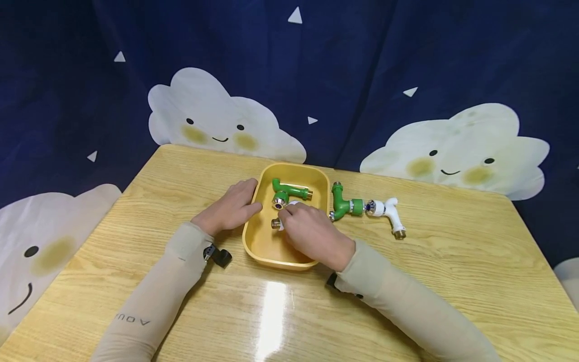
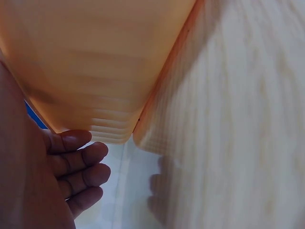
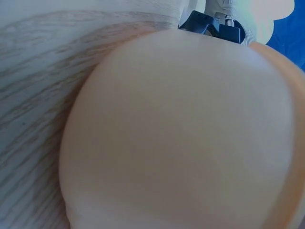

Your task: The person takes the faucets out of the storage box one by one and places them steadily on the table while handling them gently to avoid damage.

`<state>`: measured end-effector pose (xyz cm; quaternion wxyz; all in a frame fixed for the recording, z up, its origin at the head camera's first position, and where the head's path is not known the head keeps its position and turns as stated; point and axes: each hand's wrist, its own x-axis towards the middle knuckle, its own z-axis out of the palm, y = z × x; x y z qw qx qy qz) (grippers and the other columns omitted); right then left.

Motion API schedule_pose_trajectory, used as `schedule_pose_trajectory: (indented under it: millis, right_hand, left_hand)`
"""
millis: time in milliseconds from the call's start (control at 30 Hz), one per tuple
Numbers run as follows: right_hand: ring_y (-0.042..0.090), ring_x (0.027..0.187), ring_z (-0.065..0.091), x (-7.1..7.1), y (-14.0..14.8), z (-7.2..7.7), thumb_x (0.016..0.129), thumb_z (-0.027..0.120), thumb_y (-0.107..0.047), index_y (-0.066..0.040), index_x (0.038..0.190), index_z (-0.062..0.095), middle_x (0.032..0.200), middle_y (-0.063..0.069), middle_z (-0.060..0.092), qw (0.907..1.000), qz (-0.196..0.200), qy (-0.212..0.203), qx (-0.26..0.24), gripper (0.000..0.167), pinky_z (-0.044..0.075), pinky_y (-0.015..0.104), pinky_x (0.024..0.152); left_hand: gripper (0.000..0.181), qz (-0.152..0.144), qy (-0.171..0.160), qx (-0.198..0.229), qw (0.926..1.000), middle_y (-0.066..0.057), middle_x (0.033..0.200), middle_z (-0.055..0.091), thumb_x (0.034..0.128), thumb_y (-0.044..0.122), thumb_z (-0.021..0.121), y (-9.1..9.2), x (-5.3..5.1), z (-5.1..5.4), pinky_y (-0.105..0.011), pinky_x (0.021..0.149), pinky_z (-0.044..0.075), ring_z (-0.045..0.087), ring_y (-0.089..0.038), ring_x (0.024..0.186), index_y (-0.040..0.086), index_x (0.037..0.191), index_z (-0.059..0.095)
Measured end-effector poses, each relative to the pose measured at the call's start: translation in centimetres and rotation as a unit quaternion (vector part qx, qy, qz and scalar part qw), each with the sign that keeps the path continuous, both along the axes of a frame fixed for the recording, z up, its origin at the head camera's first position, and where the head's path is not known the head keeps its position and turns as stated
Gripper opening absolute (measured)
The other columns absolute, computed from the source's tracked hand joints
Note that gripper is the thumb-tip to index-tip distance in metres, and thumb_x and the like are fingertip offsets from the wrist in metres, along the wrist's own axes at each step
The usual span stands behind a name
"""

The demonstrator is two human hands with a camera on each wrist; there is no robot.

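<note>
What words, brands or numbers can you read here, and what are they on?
"AQU": upside down on the left sleeve; anything further runs out of sight round the arm.
Any markings on the taps: too small to read.
I can make out no numbers.

An indoor tabletop work spot with children's-style decoration; whether it is in a home, a classroom or a studio cannot be told. A glossy, light wood-grain table [image 1: 452,251] stands close against a navy-blue fabric backdrop [image 1: 344,60] that hangs in soft folds behind it and along the left side. The cloth is printed with large white clouds [image 1: 212,113], smiling and yellow-cheeked, and small white triangles [image 1: 295,16], much like nursery curtains. Bright light reflects off the tabletop. A yellow tub [image 1: 262,246] and detached plumbing taps [image 1: 342,207] lie on it.
</note>
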<state>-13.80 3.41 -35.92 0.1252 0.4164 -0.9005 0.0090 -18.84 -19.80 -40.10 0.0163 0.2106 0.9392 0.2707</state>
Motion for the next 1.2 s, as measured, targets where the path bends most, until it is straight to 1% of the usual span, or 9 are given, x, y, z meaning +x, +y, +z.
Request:
schedule_pose_trajectory:
  millis: [133,233,400,633,767,967,1200]
  right_hand:
    - [0.020,0.080,0.069,0.1,0.2,0.0,0.087,0.072,-0.007,-0.005,0.100,0.070,0.090,0.005,0.071,0.9999,0.004,0.000,-0.011,0.014,0.058,0.034,0.064]
    - [0.019,0.080,0.068,0.2,0.4,-0.1,0.085,0.075,-0.008,-0.006,0.101,0.069,0.090,0.004,0.070,0.9998,0.007,0.000,-0.017,0.017,0.058,0.034,0.065]
    - [0.018,0.079,0.067,0.3,0.8,-0.2,0.085,0.076,-0.007,-0.007,0.101,0.069,0.089,0.003,0.069,0.9995,0.015,0.004,-0.027,0.018,0.058,0.032,0.065]
    - [0.014,0.076,0.064,0.4,1.1,-0.3,0.083,0.076,-0.007,-0.010,0.099,0.068,0.087,0.000,0.066,0.9989,0.017,0.016,-0.040,0.018,0.055,0.030,0.059]
    - [0.013,0.077,0.063,0.4,1.4,-0.4,0.081,0.076,-0.007,-0.013,0.100,0.067,0.087,-0.001,0.065,0.9982,0.024,0.011,-0.053,0.021,0.054,0.029,0.060]
    - [0.012,0.080,0.060,0.4,2.1,-0.5,0.080,0.074,-0.004,-0.016,0.102,0.066,0.091,-0.003,0.064,0.9957,0.051,-0.004,-0.077,0.026,0.054,0.027,0.066]
    - [0.014,0.088,0.063,0.1,2.7,-0.6,0.078,0.077,-0.001,-0.010,0.116,0.071,0.103,0.000,0.067,0.9905,0.082,-0.017,-0.109,0.040,0.057,0.028,0.077]
  left_hand:
    - [0.024,0.002,0.001,0.000,1.0000,-0.010,0.101,0.055,0.0948,0.026,0.050,0.0,0.0,0.0,-0.042,0.091,0.039,0.050,-0.028,0.098,0.009,0.111,0.051]
    - [0.026,-0.001,0.005,-0.003,1.0000,-0.010,0.101,0.056,0.0942,0.027,0.049,0.0,0.0,-0.1,-0.042,0.090,0.038,0.049,-0.028,0.098,0.008,0.112,0.052]
    - [0.029,-0.001,0.006,-0.008,0.9999,-0.010,0.102,0.056,0.0935,0.028,0.048,-0.1,0.0,-0.1,-0.041,0.091,0.038,0.049,-0.027,0.098,0.008,0.114,0.052]
    - [0.029,0.000,0.003,-0.008,1.0000,-0.010,0.102,0.056,0.0939,0.027,0.049,-0.1,0.0,-0.1,-0.041,0.091,0.038,0.049,-0.028,0.098,0.007,0.115,0.052]
    - [0.030,0.001,-0.001,-0.006,1.0000,-0.010,0.103,0.056,0.0939,0.026,0.049,-0.1,0.1,0.0,-0.042,0.091,0.038,0.049,-0.028,0.098,0.006,0.116,0.053]
    - [0.028,-0.002,0.000,-0.005,1.0000,-0.010,0.102,0.056,0.0939,0.026,0.048,-0.1,0.1,0.0,-0.042,0.091,0.037,0.048,-0.027,0.098,0.007,0.115,0.053]
    - [0.029,-0.005,0.007,-0.003,1.0000,-0.010,0.103,0.056,0.0939,0.026,0.048,0.0,0.0,0.0,-0.043,0.092,0.038,0.049,-0.028,0.099,0.006,0.115,0.053]
